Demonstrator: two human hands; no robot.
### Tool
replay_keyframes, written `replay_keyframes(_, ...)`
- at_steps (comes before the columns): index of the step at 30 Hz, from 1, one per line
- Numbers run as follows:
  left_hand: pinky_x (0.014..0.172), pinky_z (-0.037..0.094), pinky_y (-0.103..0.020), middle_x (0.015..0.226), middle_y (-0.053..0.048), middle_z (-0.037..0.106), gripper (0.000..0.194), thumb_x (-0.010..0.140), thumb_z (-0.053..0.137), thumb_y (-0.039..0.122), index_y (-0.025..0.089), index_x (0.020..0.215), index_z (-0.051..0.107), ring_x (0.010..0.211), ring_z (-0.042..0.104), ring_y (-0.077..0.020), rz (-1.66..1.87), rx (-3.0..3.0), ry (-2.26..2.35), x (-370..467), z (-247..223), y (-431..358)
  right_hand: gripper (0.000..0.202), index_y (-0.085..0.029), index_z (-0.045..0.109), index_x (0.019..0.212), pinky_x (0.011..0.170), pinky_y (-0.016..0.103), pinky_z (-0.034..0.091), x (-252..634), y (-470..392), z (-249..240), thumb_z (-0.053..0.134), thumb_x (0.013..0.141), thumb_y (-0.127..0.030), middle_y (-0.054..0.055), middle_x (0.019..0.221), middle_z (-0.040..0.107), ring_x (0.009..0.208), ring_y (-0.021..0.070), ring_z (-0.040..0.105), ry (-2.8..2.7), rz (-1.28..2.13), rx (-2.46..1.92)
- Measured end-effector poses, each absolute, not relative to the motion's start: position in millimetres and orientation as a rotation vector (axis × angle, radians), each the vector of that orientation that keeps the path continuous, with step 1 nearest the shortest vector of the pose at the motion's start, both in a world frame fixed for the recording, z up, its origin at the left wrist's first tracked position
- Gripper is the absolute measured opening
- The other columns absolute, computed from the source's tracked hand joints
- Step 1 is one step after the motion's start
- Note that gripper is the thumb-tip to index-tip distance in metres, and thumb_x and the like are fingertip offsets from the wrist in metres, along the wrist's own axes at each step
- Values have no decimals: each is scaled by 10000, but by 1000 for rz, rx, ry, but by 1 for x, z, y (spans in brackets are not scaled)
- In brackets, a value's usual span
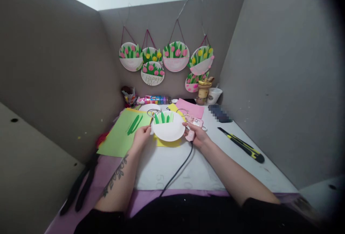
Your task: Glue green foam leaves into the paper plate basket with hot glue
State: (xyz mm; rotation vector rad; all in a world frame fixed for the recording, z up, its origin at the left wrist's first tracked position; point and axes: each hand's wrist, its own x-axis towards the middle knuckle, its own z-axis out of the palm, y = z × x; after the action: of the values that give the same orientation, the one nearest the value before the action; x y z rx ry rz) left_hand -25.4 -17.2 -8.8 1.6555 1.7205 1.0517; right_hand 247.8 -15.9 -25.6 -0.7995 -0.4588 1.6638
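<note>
A white paper plate pocket (169, 131), with green paper leaves (163, 118) standing in its left part, is held up between my hands. My left hand (142, 137) is closed at its left edge, thumb and fingertips pinched. At the right edge, my right hand (198, 136) grips the plate with its thumb in front. Partly hidden by that hand is a pink tool that looks like a glue gun (190, 135), with a black cord (176, 172) running toward me; whether my fingers touch it I cannot tell. Yellow paper (167, 142) shows below the plate.
Green sheets (114, 138) with dark green strips lie left, beside a white plate (150, 107). Pink paper (190, 108) lies behind; a utility knife (244, 147) and dark phone-like object (220, 113) lie right. Cups (214, 96) stand behind, below hanging flower plates (176, 63). Grey panels (277, 83) enclose the table.
</note>
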Motion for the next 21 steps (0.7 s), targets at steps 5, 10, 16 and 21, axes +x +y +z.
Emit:
replay_keyframes(5,884,477,-368,1197,-139,678,366,828,570,257,164,1164,684,1030,641,-283,716,1830,2201,-74,22,16,244,-152,672,903,389,212,511,246,-15,-24,714,681,-61,42,746,732,560,154,668,-468,1661,-855)
replay_keyframes(10,869,466,-420,1188,-185,656,405,811,617,348,152,1163,665,1104,589,-354,406,1735,2453,-92,21,38,213,-158,673,864,388,201,507,247,-15,-26,710,682,-53,29,692,718,538,144,657,-482,1662,-903)
replay_keyframes(16,811,480,-390,1149,-202,635,370,827,560,368,160,1116,661,1063,595,-343,347,1859,2508,-81,-16,43,228,-144,688,873,400,208,523,245,-16,-27,726,666,-56,38,717,726,546,146,659,-509,1689,-898)
replay_keyframes(21,735,483,-380,1011,-171,688,262,849,514,310,169,995,679,931,647,-320,413,1746,2481,-86,-16,44,165,-133,698,814,400,215,530,245,-15,-29,714,664,-66,47,715,726,555,153,663,-497,1672,-925)
